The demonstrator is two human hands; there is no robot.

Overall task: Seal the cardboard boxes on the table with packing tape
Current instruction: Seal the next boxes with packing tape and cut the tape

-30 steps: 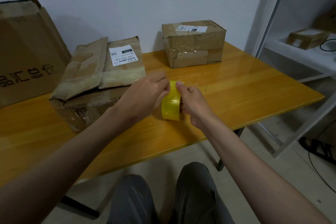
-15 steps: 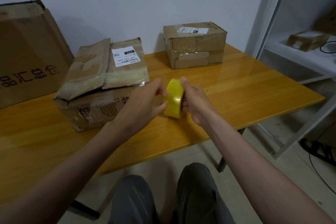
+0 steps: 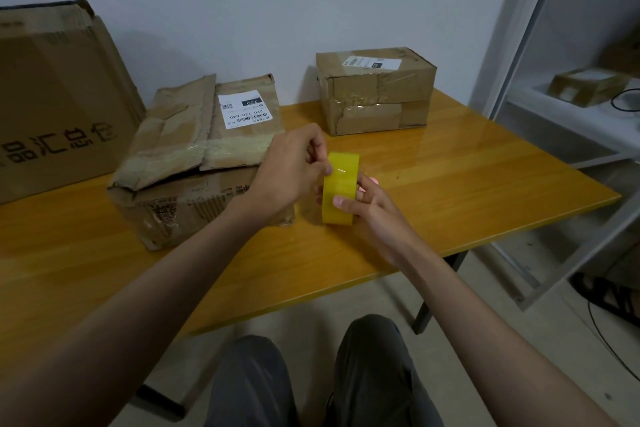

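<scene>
A yellow roll of packing tape (image 3: 341, 180) stands on edge just above the wooden table (image 3: 467, 191). My right hand (image 3: 372, 211) grips the roll from the right, thumb on its outer face. My left hand (image 3: 294, 170) pinches the tape surface near the top of the roll. A crumpled cardboard box (image 3: 194, 156) with loose top flaps and a white label lies just left of my hands. A smaller taped box (image 3: 375, 90) sits at the back of the table near the wall.
A large cardboard box (image 3: 52, 97) with printed characters leans against the wall at far left. A white metal shelf (image 3: 554, 107) at right holds another small box (image 3: 585, 87) and a black cable. My knees are below the table's front edge.
The roll has turned slightly so that more of its outer face shows. My left fingers have shifted up to pinch at its top. My right thumb now lies on its outer face.
</scene>
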